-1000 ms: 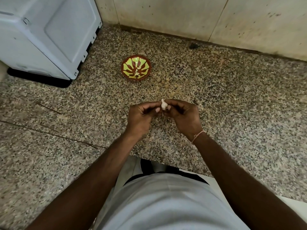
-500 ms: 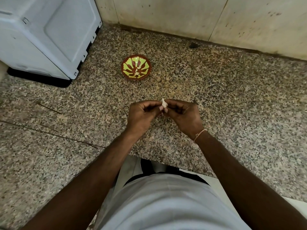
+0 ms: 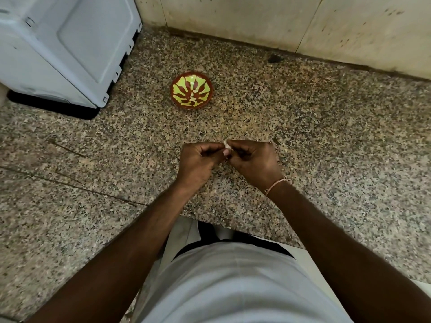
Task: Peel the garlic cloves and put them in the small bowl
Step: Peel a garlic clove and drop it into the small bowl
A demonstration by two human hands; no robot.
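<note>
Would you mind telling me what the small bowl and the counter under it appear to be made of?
The small bowl looks like glazed ceramic or painted earthenware, though enamelled metal cannot be ruled out: a red-brown body with yellow-green painted shapes and a slight sheen. The counter looks like polished granite or terrazzo: a dense speckle of tan, grey and black grains across a smooth, flat surface.

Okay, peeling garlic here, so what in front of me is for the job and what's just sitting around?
For the job: garlic clove, pinched by left hand and right hand; small bowl.
Lying about: white appliance, dark speck by the wall.
</note>
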